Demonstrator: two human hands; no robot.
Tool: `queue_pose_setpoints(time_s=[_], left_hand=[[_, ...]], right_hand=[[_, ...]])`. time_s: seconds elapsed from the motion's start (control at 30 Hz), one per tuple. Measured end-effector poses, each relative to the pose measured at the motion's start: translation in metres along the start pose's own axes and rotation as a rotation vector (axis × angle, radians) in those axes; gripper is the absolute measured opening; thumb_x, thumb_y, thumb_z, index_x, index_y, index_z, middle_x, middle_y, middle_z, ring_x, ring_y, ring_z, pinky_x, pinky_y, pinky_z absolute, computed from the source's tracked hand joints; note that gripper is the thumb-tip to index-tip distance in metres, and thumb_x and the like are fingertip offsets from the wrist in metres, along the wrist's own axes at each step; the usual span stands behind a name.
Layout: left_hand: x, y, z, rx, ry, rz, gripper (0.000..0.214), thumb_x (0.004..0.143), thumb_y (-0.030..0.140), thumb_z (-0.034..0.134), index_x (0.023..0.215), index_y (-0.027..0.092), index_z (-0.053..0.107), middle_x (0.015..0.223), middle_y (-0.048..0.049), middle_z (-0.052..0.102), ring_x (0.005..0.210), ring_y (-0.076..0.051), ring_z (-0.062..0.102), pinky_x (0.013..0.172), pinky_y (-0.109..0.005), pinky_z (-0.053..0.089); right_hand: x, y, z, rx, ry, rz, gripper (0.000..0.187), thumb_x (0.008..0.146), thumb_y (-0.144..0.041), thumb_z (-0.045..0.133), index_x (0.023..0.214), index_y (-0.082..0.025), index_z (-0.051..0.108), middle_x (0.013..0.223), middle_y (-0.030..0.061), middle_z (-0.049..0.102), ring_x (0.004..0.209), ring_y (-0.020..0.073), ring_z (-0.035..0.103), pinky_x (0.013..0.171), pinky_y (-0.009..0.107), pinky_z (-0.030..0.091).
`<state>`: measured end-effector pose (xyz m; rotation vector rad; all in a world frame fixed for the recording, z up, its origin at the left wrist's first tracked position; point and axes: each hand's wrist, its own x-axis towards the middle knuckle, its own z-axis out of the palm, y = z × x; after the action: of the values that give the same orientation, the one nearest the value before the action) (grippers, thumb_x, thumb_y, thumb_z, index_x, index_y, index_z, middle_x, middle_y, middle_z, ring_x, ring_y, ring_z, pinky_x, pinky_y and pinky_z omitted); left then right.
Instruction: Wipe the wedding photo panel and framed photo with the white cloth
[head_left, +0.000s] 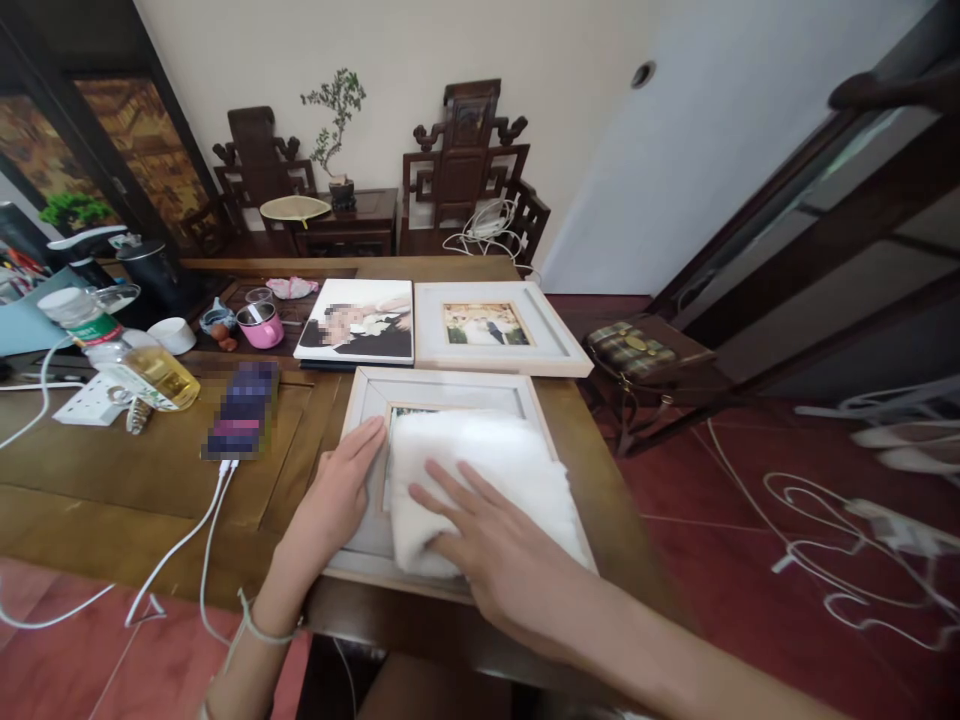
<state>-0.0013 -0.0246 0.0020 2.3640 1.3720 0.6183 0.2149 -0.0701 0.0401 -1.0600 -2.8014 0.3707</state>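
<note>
A pale picture frame [442,385] lies flat at the near edge of the wooden table [127,500]. A white cloth [510,460] covers most of its glass. My right hand [480,535] lies flat on the cloth's near left part, fingers stretched out and spread. My left hand [341,495] rests on the frame's left border, fingers straight and together, holding nothing. Behind it lie a second white frame [555,345] and an unframed photo print [360,320].
On the table's left are a phone [244,410] with white cables, a tipped bottle of yellow liquid [142,365], a pink cup [261,325] and a white bowl [172,335]. A small stool with a plaid bag [630,350] stands right. Cables lie across the red floor.
</note>
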Motion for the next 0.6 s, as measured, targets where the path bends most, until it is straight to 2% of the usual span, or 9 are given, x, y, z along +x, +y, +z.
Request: queue_pose_setpoints(time_s=[0.13,0.27,0.43,0.5,0.6], left_hand=[[0.002,0.0,-0.002,-0.032,0.009,0.007,0.07,0.078,-0.006,0.031,0.143,0.022,0.036,0.148,-0.0081,0.039,0.138,-0.02,0.032,0.112,-0.045,0.029],[0.002,-0.001,-0.003,-0.056,0.033,0.017,0.071,0.078,-0.008,0.029,0.142,0.021,0.038,0.147,-0.0084,0.04,0.137,-0.019,0.034,0.113,-0.045,0.028],[0.0,-0.004,-0.001,-0.044,0.018,0.032,0.073,0.075,-0.01,0.03,0.14,0.02,0.04,0.148,-0.0077,0.039,0.138,-0.019,0.033,0.114,-0.046,0.026],[-0.001,-0.005,-0.001,-0.032,0.009,0.029,0.074,0.073,-0.01,0.03,0.14,0.021,0.041,0.148,-0.0073,0.039,0.138,-0.018,0.033,0.114,-0.045,0.026],[0.0,-0.004,-0.002,-0.03,0.002,0.027,0.074,0.072,-0.011,0.029,0.139,0.02,0.043,0.148,-0.0079,0.039,0.138,-0.018,0.032,0.114,-0.046,0.026]], right_hand=[[0.025,-0.008,0.001,-0.013,-0.09,-0.008,0.035,0.074,-0.006,0.054,0.105,-0.012,0.07,0.143,0.0162,0.043,0.138,0.0389,0.019,0.11,0.063,0.016],[0.006,-0.007,-0.004,-0.076,-0.057,0.042,0.033,0.074,-0.007,0.053,0.1,-0.015,0.071,0.139,0.0153,0.049,0.136,0.038,0.026,0.108,0.065,0.019],[-0.031,0.021,-0.015,-0.126,0.043,0.102,0.039,0.061,-0.001,0.049,0.085,-0.021,0.073,0.133,0.0073,0.057,0.132,0.0315,0.039,0.11,0.062,0.021],[-0.033,0.035,-0.017,-0.164,0.098,0.128,0.042,0.059,0.001,0.046,0.082,-0.022,0.072,0.134,0.0046,0.056,0.132,0.0295,0.039,0.11,0.062,0.02],[-0.019,0.056,-0.016,-0.261,0.141,0.176,0.041,0.061,0.0,0.048,0.088,-0.019,0.072,0.137,0.0081,0.052,0.133,0.0317,0.037,0.109,0.063,0.019]])
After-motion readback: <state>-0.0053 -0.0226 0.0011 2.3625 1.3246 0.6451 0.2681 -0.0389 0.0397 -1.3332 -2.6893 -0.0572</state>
